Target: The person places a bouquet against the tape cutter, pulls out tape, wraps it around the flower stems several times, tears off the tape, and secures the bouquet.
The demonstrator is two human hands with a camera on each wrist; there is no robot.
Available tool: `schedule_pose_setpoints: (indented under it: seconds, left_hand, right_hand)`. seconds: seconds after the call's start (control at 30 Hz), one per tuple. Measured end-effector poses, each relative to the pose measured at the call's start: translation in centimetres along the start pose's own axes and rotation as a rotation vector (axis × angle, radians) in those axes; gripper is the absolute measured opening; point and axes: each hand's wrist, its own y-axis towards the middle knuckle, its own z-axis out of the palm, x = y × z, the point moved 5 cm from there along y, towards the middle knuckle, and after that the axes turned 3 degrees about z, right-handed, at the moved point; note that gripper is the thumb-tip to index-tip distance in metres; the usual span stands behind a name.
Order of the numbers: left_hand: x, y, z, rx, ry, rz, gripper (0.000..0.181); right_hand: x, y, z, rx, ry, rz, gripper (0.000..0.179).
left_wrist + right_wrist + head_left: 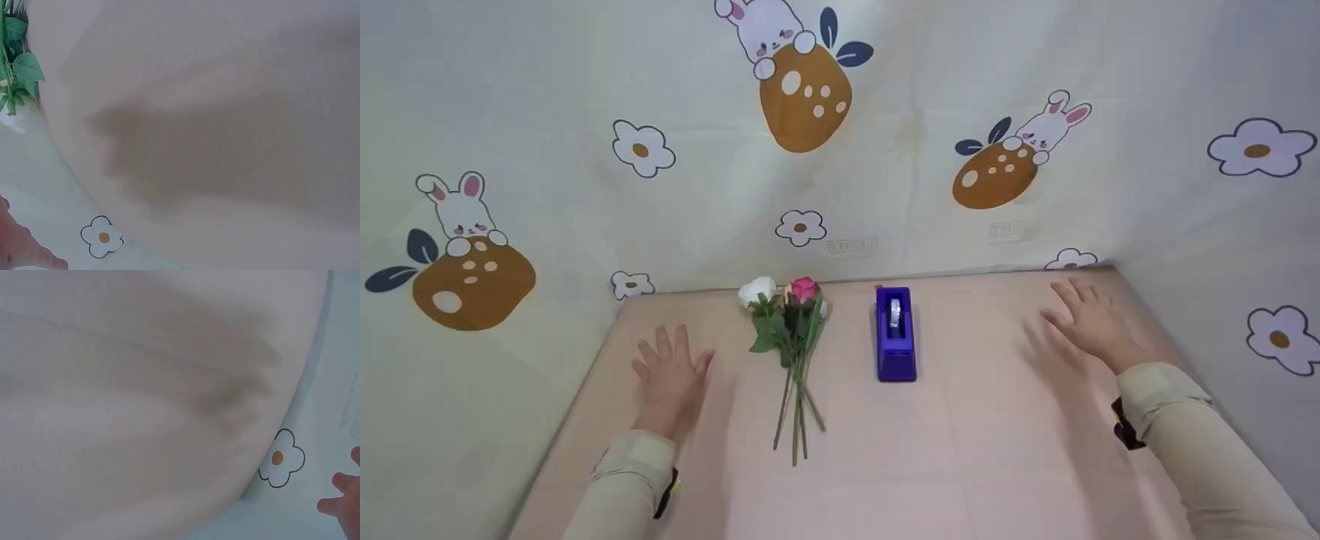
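Observation:
In the head view my left hand [668,382] is held above the table's left side, fingers spread and holding nothing. Nearest to it lies a bunch of artificial flowers [787,337], with a white bloom, a pink bloom, green leaves and long bare stems pointing toward me. Right of the flowers stands a blue tape dispenser [896,356] with a roll of tape [895,315] in it. Over the far right of the table is my right hand [1091,322], its fingers apart and nothing in them. Both wrist views catch only part of each hand, with its shadow on the cloth.
A pale pink cloth covers the table [885,465]. Behind and at both sides hangs a light curtain [697,210] printed with rabbits, orange-brown fruit and flowers; it meets the table's back edge close behind the blooms. Dark bands circle both wrists.

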Motion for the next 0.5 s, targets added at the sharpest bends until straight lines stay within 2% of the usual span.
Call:
schedule_pose_setpoints:
  seconds: [0.27,0.37,0.5]
  left_hand:
    - [-0.2,0.4,-0.1,-0.001,-0.015,0.003,0.069]
    - [-0.2,0.5,0.0,0.009,-0.016,0.002,0.070]
    - [0.1,0.7,0.0,0.010,-0.007,-0.009,0.071]
  right_hand:
    - [0.7,0.1,0.5,-0.019,0.037,-0.016,0.069]
    - [2.2,0.3,0.4,-0.121,0.079,-0.062,0.062]
    - [6.8,0.7,0.2,-0.271,0.160,-0.184,0.043]
